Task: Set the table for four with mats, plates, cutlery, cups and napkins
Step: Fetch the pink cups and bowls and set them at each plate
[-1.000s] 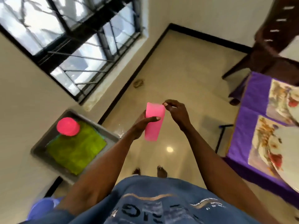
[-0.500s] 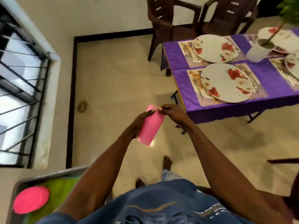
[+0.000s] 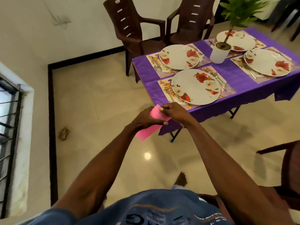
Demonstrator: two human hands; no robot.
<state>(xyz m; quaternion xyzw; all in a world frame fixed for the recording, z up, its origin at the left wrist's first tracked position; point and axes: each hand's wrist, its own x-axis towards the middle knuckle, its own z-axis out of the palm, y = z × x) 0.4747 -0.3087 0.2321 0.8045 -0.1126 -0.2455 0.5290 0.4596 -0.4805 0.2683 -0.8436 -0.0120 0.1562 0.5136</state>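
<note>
A pink plastic cup [image 3: 148,131] lies tilted between both hands in front of me. My left hand [image 3: 144,120] grips its body and my right hand [image 3: 174,112] pinches its rim end. Ahead on the right stands the table with a purple cloth [image 3: 233,78]. Floral mats lie on it, each under a white flowered plate: the near one [image 3: 195,86], one behind it [image 3: 179,56] and two further right [image 3: 267,62]. Cutlery [image 3: 220,81] lies beside the plates.
A white pot with a green plant [image 3: 218,53] stands mid-table. Two brown plastic chairs [image 3: 136,31] stand behind the table, and another chair [image 3: 290,159] is at my right. A barred window [image 3: 8,114] is on the left. Open tiled floor lies between me and the table.
The view has swung from the window and the tray towards the table, which is now closer. Both hands keep hold of the pink cup, now tilted more.
</note>
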